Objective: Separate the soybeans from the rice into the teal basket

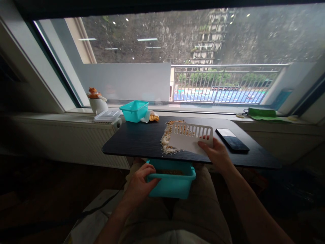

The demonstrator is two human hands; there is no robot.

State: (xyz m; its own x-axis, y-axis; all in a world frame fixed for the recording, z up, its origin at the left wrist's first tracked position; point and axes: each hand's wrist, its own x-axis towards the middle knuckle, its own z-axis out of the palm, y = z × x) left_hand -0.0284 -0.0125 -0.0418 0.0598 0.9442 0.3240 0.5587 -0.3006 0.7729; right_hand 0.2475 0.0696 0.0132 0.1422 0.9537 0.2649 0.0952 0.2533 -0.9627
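Black, wood-grained table [137, 140] with rounded corners stands before a wide window [152, 37]. Below its near edge, a turquoise plastic tub [169, 187] sits at the person's lap, with brown grains [169, 172] inside; the fingers of the left hand [139, 180] grasp its left rim. Above the middle of the near edge, the right hand [218, 153] pinches a thin white slotted plate [184, 140], beside loose mixed grains [166, 137], white and brown. One flat dark device [233, 140] lies towards the right edge. Another turquoise tub [134, 114] occupies the far left corner, beside crumpled wrapping [153, 117].
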